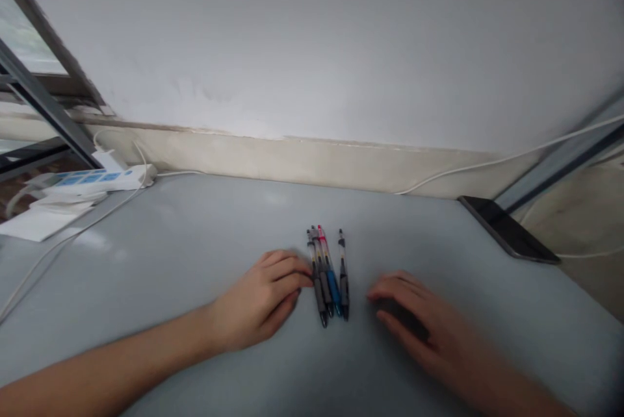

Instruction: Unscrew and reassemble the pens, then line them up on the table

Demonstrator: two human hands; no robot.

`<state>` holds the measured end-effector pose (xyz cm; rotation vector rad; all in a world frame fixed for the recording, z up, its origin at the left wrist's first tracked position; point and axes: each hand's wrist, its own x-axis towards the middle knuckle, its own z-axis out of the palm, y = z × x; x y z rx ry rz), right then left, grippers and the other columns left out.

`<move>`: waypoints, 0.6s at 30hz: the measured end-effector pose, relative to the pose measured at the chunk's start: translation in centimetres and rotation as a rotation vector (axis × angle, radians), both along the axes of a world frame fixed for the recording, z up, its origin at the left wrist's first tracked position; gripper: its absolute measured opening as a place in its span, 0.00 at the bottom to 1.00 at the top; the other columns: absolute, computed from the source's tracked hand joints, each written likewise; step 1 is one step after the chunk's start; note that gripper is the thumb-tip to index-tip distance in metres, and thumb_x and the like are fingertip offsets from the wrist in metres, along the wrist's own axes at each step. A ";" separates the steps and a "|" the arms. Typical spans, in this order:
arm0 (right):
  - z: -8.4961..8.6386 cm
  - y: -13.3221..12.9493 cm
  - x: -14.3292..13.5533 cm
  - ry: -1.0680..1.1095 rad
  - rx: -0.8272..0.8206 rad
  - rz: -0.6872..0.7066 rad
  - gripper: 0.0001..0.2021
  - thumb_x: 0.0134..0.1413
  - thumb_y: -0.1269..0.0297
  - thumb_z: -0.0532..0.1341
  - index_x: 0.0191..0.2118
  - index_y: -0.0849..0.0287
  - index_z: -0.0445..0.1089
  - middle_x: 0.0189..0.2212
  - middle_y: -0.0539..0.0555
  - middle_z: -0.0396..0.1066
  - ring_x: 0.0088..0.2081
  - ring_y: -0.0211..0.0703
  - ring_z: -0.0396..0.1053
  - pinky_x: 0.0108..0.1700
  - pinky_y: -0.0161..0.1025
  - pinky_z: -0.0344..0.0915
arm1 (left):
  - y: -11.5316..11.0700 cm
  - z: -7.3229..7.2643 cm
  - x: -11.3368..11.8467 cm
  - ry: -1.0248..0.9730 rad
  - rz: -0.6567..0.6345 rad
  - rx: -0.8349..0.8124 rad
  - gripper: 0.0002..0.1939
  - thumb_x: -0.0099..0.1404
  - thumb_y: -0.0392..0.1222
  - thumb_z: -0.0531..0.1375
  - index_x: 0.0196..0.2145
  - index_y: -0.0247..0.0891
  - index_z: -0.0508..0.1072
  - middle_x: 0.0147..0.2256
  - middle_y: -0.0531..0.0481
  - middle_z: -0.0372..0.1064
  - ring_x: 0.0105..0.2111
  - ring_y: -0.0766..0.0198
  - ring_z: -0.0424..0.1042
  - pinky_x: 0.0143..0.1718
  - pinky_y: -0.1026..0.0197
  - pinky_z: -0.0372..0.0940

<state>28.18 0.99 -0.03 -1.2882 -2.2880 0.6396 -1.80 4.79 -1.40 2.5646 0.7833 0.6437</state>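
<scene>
Several retractable pens lie side by side on the grey table, their clicker ends toward the wall. On the left of the group is a grey-gripped pen (pixel 318 295), with a second grey-gripped pen (pixel 325 287) close against it. Beside them is a pen with a blue grip and pink top (pixel 334 289). A narrow gap separates these from a grey-gripped pen (pixel 344 287) on the right. My left hand (pixel 266 297) rests with loosely bent fingers, its fingertips at the leftmost pen. To the right of the pens, my right hand (pixel 419 316) is slightly blurred, thumb and fingers apart, holding nothing.
The grey table (pixel 219 222) meets a white wall at the back. A white power strip (pixel 104 178) with plugs and cables sits at the back left. At the right edge lies a dark phone or tablet (pixel 507 228), with a white cable (pixel 468 167) along the wall.
</scene>
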 end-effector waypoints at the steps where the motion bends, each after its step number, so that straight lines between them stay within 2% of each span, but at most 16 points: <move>1: 0.0 0.0 0.0 -0.005 0.007 -0.001 0.07 0.67 0.67 0.58 0.46 0.53 0.73 0.44 0.57 0.78 0.48 0.54 0.75 0.51 0.52 0.73 | 0.0 0.1 0.1 0.013 -0.013 -0.004 0.19 0.69 0.26 0.52 0.53 0.38 0.71 0.53 0.40 0.73 0.55 0.51 0.68 0.60 0.46 0.62; 9: -0.3 -0.3 0.4 -0.043 0.029 -0.007 0.10 0.68 0.66 0.57 0.50 0.54 0.72 0.48 0.59 0.77 0.51 0.55 0.75 0.54 0.55 0.73 | -0.6 0.3 0.2 0.152 -0.059 0.005 0.24 0.70 0.27 0.51 0.61 0.37 0.67 0.62 0.42 0.68 0.65 0.51 0.61 0.69 0.44 0.51; 13: -0.5 -0.3 0.6 -0.056 0.035 0.002 0.12 0.68 0.67 0.57 0.52 0.54 0.72 0.50 0.60 0.76 0.53 0.55 0.73 0.56 0.57 0.71 | -0.8 0.5 0.3 0.182 -0.073 0.001 0.23 0.74 0.34 0.53 0.64 0.40 0.65 0.65 0.43 0.66 0.67 0.48 0.59 0.71 0.39 0.48; 18: 0.0 -0.3 0.4 -0.050 0.046 0.004 0.11 0.68 0.69 0.57 0.51 0.53 0.72 0.48 0.59 0.77 0.52 0.55 0.74 0.55 0.53 0.72 | -0.8 0.4 0.3 0.178 -0.097 -0.035 0.31 0.74 0.42 0.58 0.71 0.45 0.56 0.69 0.43 0.61 0.70 0.43 0.54 0.71 0.34 0.43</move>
